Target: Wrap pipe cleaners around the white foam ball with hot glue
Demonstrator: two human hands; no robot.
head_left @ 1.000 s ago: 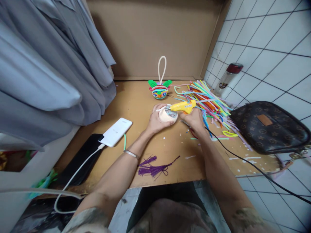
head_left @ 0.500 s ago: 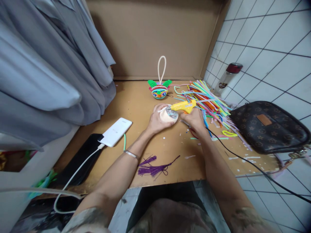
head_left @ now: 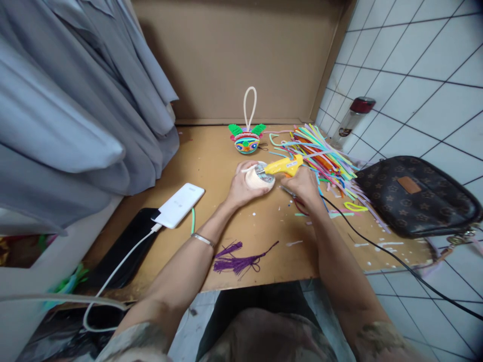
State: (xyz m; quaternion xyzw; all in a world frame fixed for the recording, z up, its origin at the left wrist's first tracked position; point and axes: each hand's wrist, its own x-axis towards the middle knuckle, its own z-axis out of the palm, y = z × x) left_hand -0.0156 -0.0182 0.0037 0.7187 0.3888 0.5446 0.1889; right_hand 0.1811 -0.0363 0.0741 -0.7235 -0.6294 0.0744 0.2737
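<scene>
My left hand is wrapped round a cream-coloured round piece with an opening that shows a greyish inside. In my right hand is a yellow hot glue gun, gripped by its handle. The nozzle points left into the opening of the round piece; whether it touches the inside I cannot tell. A pale glue stick sticks out of the gun's back end. Beyond my hands stands a colourful animal-head ornament with green ears and a cream loop. Purple tassels lie near the table's front edge.
Many coloured pipe-cleaner-like strips are heaped at the back right, beside a brown patterned bag and a red-lidded bottle. A white power bank with a cable lies left. The gun's black cord trails right. Grey cloth hangs at the left.
The glue gun's nozzle has shifted slightly left and down at the opening. The round piece has turned a little in my left hand.
</scene>
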